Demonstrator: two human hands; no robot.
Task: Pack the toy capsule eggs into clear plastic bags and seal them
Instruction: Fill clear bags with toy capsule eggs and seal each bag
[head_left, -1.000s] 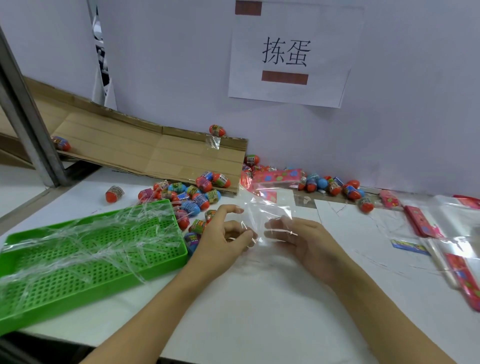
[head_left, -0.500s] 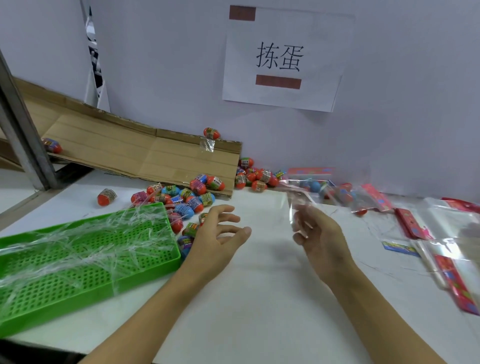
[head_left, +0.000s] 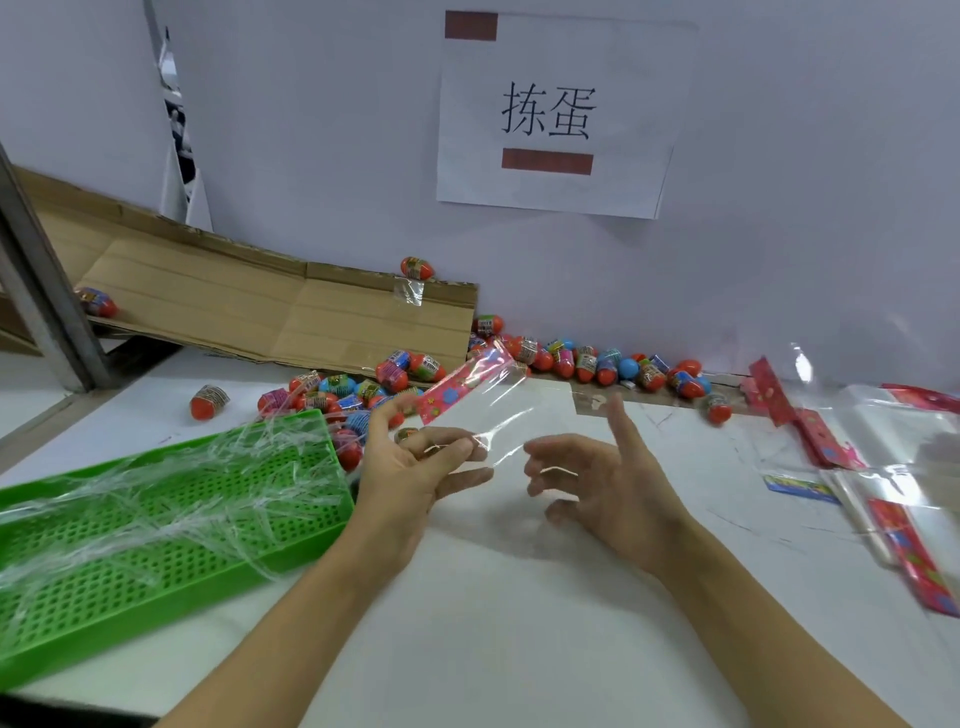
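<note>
1. Head view, setting: white table (head_left: 519, 649) against a pale wall, paper sign (head_left: 556, 114) with two printed characters taped above. Flattened cardboard (head_left: 291, 312) leans along the back left. Green perforated tray (head_left: 171, 540) sits at your left, with crinkled clear film lying in it.

2. Head view, progress: early, by my read. No filled or sealed bag is visible anywhere. Loose toy capsule eggs (head_left: 587, 364) line the foot of the wall, and a second cluster sits between the tray and the cardboard. One egg rests on top of the cardboard, two more lie apart at far left. Spare empty bags (head_left: 883, 467) with red printed headers lie flat at your right. Left to do: open the bag, load eggs, seal it, repeat.

3. Head view, hands: your left hand (head_left: 415, 467) pinches the near edge of a clear plastic bag (head_left: 483, 405) between thumb and fingers. A small round thing shows behind those fingers; can't tell whether it's held. Your right hand (head_left: 613, 483) is beside the bag, fingers loosely spread, gripping nothing.

4. Head view, the bag: held above the table, tilted up and away toward the wall. Transparent body, glossy, a little wrinkled. Pink-red patterned header strip (head_left: 467, 387) at the far end. It looks flat and empty, mouth not opened as far as I can tell.
</note>
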